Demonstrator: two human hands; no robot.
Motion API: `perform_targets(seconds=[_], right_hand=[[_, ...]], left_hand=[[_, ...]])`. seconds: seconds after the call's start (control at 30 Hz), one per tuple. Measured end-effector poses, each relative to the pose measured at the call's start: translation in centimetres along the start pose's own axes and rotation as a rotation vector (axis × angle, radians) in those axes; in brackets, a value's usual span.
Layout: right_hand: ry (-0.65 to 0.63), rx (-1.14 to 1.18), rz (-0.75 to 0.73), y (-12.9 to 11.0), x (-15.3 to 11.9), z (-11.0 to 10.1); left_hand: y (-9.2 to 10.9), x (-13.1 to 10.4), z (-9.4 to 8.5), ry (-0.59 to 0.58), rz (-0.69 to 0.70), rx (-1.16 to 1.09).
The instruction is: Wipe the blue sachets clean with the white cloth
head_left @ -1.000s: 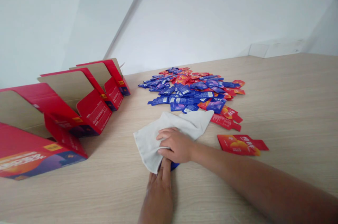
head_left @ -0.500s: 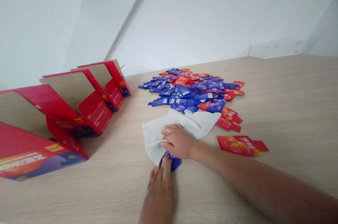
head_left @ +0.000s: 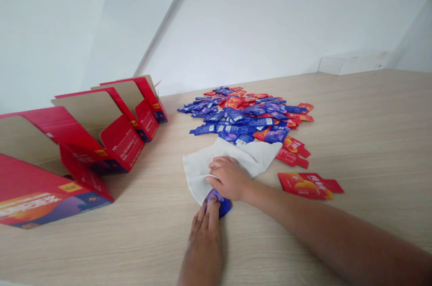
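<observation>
- Resting with fingers extended and close together, your left hand (head_left: 204, 232) is open, its fingertips on the blue-purple packet (head_left: 224, 208); nothing is clasped.
- That packet lies on the worktop (head_left: 141, 241) between your hands, partly covered by the left fingers and bordered by the cloth.
- Your right hand (head_left: 230, 180) lies palm down on the pale cloth (head_left: 197, 173), fingers pointing left. Cannot tell whether they grip the fabric.
- Cloth: spread and creased, its right corner reaching the red packets at the pile's near edge.
- Single red packet (head_left: 303, 185), orange fruit print, lies flat beyond your right forearm, apart from the pile.
- At left, a row of red cartons (head_left: 37, 187) stands with flaps raised, running away from you.
- Farther out, a heap of mixed blue and red packets (head_left: 236, 117).
- Behind: a white wall (head_left: 270, 16).
</observation>
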State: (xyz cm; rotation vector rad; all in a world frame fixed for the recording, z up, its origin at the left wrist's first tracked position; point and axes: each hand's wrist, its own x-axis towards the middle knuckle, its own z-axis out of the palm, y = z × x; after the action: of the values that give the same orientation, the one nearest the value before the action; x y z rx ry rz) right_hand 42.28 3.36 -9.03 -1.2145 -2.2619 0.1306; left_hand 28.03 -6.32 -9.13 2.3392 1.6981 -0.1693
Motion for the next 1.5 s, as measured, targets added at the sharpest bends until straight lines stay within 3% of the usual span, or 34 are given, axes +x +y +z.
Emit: perform_targets(seconds=[0.13,0.4,0.6,0.73,0.93,1.1,1.37,1.5], right_hand=[[-0.004,0.007,-0.018,0.2,0.0,-0.1],[-0.087,0.118,-0.244,-0.3,-0.3,-0.4],[-0.033,0.034,-0.082,-0.4,-0.1,-0.3],[0.005,-0.007,0.015,0.1,0.0,0.0],[-0.035,0.063,-0.109,0.1,-0.1,-0.2],[-0.081,0.116,-0.229,-0.5,-0.3,-0.5],[-0.010,-0.002,0.013,0.0,0.0,-0.2],[-0.004,-0.002,0.000,0.2,0.0,-0.1]], left_hand=[[-0.1,0.0,0.0,0.019,0.012,-0.002],[-0.2,0.3,0.8,0.138,0.048,-0.073],[-0.1,0.1,0.4,0.034,0.015,-0.044],[-0.2,0.0,0.4,0.057,0.017,-0.035],[-0.1,-0.1,0.7,0.049,0.007,-0.034],[-0.2,0.2,1.0,0.150,0.050,-0.115],[-0.2,0.0,0.5,0.074,0.024,-0.056],[0.1,-0.1,0.0,0.046,0.006,-0.063]])
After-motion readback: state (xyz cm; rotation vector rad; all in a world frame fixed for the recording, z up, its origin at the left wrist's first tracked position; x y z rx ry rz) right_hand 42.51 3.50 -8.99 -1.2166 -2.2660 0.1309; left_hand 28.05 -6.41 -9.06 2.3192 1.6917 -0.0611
